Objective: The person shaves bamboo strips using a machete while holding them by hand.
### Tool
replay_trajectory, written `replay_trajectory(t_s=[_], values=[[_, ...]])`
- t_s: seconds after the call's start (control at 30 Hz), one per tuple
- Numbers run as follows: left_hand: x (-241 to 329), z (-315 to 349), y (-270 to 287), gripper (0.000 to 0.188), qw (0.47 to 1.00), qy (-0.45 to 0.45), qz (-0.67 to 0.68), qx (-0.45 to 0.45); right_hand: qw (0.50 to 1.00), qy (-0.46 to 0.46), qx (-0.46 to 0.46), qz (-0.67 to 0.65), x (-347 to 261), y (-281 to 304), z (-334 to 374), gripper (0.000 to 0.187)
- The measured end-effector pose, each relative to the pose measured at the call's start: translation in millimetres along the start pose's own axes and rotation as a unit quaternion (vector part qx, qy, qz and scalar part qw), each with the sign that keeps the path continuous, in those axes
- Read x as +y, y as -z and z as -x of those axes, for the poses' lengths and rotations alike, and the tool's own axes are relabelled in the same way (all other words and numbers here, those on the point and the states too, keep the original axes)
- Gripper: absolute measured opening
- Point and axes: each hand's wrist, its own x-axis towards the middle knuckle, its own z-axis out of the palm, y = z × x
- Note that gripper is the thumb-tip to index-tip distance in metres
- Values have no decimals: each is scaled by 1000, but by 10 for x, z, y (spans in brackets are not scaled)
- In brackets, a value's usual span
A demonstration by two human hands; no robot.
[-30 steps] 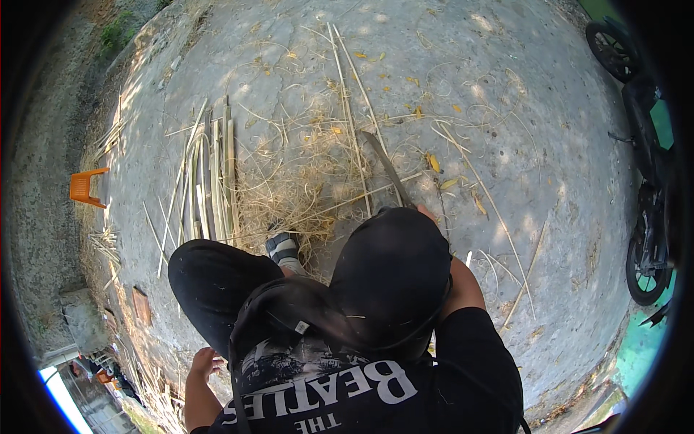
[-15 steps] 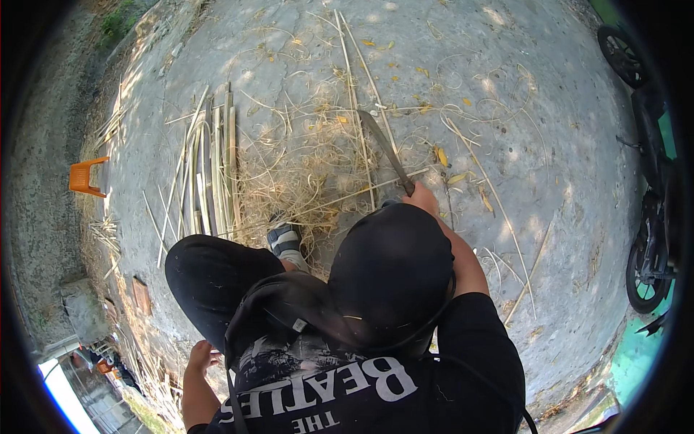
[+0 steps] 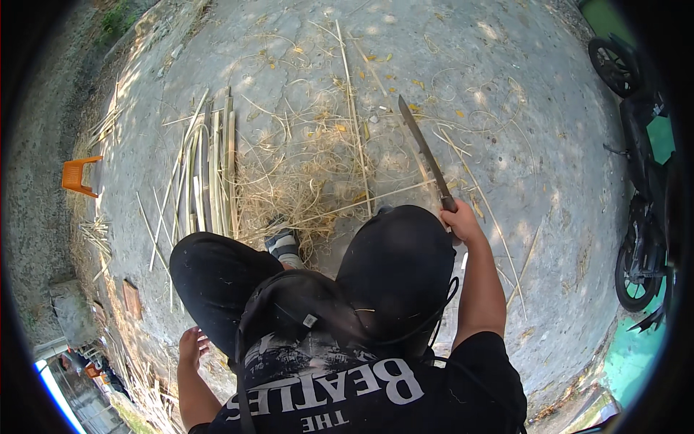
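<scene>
A machete with a long dark blade is in my right hand, fingers wrapped around its handle. The blade points forward and slightly left, over the ground beyond my knee. A blurred pale bamboo strip runs just left of the blade toward that hand; I cannot tell whether the two touch. Low on the left, beside my thigh, my left hand is open with loosely bent fingers, and nothing shows in it. Straight ahead lies another long bamboo strip.
Split bamboo pieces lie in a bundle at the left. Thin shavings are scattered around my shoe. An orange plastic stool stands far left, and a black motorcycle is at the right edge. Grey concrete spreads between.
My right hand has moved right and a little nearer, carrying the machete, whose blade swung rightward. The pale strip beside it has also shifted right. My left hand has moved slightly up and left.
</scene>
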Motion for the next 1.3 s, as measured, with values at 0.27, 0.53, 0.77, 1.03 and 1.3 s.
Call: replay_trajectory(t_s=[0.27,0.53,0.77,1.03,1.3], values=[[1782,-138,-251,31,914,-394,40,84,957,56,2,-286,-748,839,1433,25],[3582,1335,-2034,29,650,-745,-151,-19,936,183,-17,-299,-1377,1018,2410,33],[3540,2197,-3678,61,451,-857,-221,-117,964,91,-64,-243,-1573,648,2751,32],[3470,2102,-4140,49,360,-807,-448,-134,965,48,-120,-230,-1409,566,3175,32],[3655,2162,-4169,45,359,-750,-486,-268,914,48,-125,-382,-1084,-37,2583,26]])
